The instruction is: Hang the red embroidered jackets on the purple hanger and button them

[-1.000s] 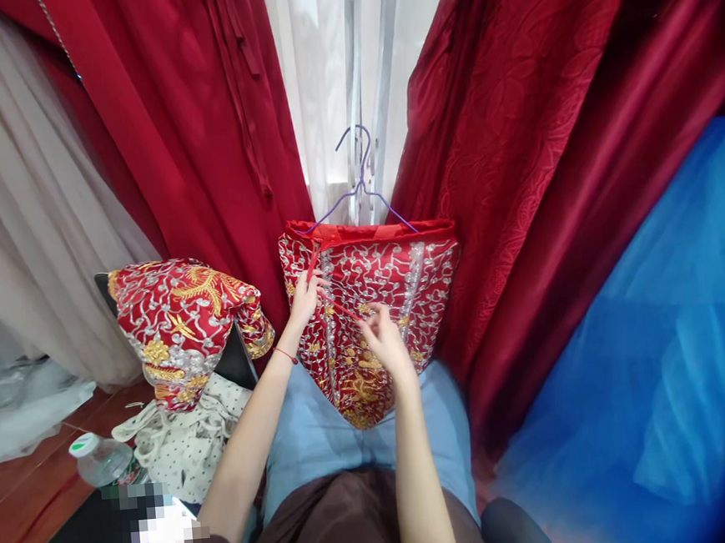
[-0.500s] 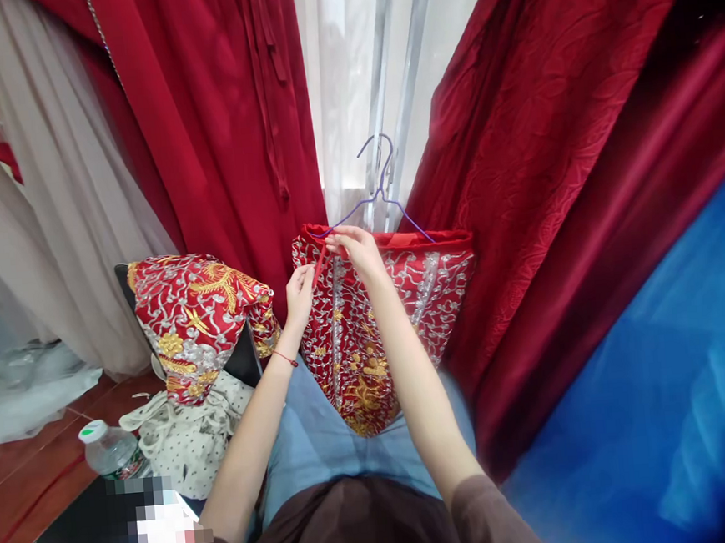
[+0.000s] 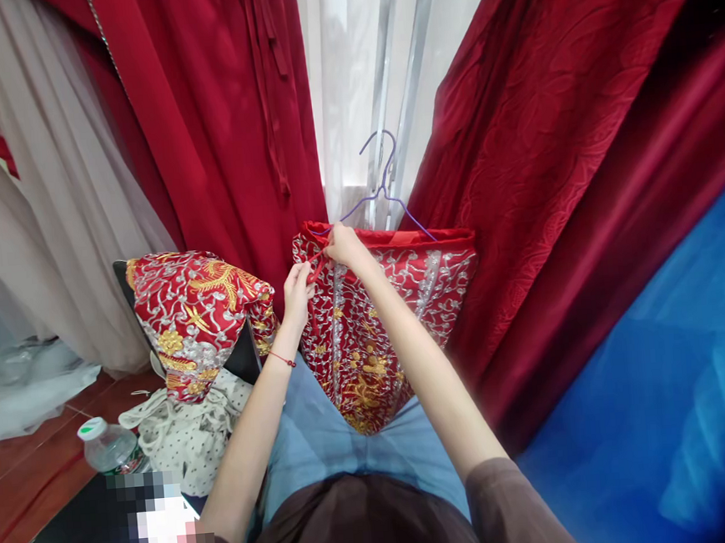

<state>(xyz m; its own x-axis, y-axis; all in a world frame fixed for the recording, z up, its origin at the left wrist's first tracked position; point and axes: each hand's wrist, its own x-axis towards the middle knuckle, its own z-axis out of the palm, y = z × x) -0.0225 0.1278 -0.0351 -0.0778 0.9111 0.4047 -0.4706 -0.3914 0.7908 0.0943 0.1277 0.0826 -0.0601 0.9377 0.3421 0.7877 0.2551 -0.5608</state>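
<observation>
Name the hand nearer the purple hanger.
Right. The right hand is near the left end of the purple hanger; the left hand is lower, farther left.

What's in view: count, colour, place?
Front garment: one, red, centre
Other garment: one, red, left
Hanger: one, purple, front garment's top
Cord: one, red, at hands
Dotted cloth: one, white, lower left
Bottle: one, clear, lower left
Pixelated item: one, whitish, bottom left
Hangings: several, red, behind
Pale drapes: several, beige, far left
Curtain: one, white, back
Poles: two, silvery, back
Fabric: one, blue, right
Floor: one, reddish, left
Trousers: one pair, blue, lap
Top: one, brown, bottom
Left hand: one, bare, at cord
Right hand: one, bare, at cord
</observation>
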